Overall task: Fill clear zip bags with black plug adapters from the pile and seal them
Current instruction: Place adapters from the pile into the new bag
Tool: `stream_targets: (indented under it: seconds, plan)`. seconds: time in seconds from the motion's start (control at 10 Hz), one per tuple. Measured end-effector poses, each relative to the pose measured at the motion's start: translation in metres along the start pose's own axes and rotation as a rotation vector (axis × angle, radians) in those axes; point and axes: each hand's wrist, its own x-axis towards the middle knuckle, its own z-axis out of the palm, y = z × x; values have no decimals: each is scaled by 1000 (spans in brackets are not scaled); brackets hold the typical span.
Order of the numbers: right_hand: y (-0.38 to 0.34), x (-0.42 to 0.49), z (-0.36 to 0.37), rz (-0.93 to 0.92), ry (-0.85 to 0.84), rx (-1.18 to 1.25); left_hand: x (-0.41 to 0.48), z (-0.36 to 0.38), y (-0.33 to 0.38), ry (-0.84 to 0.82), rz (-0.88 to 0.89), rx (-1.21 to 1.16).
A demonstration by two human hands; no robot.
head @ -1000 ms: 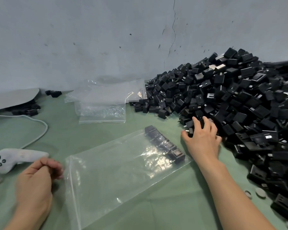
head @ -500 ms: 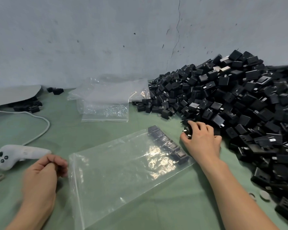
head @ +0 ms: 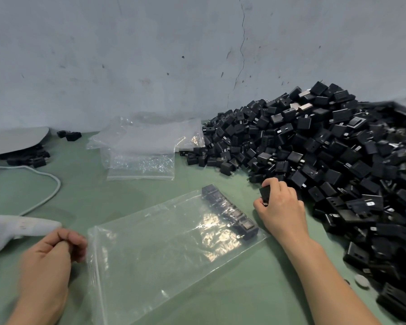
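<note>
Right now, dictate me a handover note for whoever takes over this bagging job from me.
Right hand: holds one black adapter at the pile's near edge.
Left hand: blurred, fingers curled beside the zip bag's mouth; contact unclear.
Done: one row of adapters lies inside the bag's far end.
Left: add the held adapter, keep filling, seal.
</note>
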Motion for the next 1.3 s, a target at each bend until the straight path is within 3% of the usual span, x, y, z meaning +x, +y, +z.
stream_targets:
  seconds: [0.2,0.3,0.4,0.5,0.6,0.7,0.8,0.9,1.1,1.3]
  plan:
    - [-1,1,-10,-15,-199,-151,4,0,-7,14,-6,46]
    - [3,-2,-20,-16,-250,-93,2,1,-7,7,24,52]
    - [8,-1,-37,80,-316,170,2,0,-6,-10,30,50]
    - [10,-1,-48,200,-310,537,2,-2,-4,-36,21,62]
    - [8,-1,-56,414,-284,1063,1,-3,-2,-69,25,81]
    - [9,-1,-63,685,-410,1780,2,-4,0,-76,26,121]
    - [6,-8,-65,747,-458,2211,1,-7,1,-86,67,217]
    - [-2,-16,-64,703,-488,2393,3,-9,1,-72,65,239]
    - [-12,-23,-60,657,-503,2444,2,-9,3,-41,37,267]
    - [1,-7,-67,836,-130,2364,2,-10,3,-36,43,295]
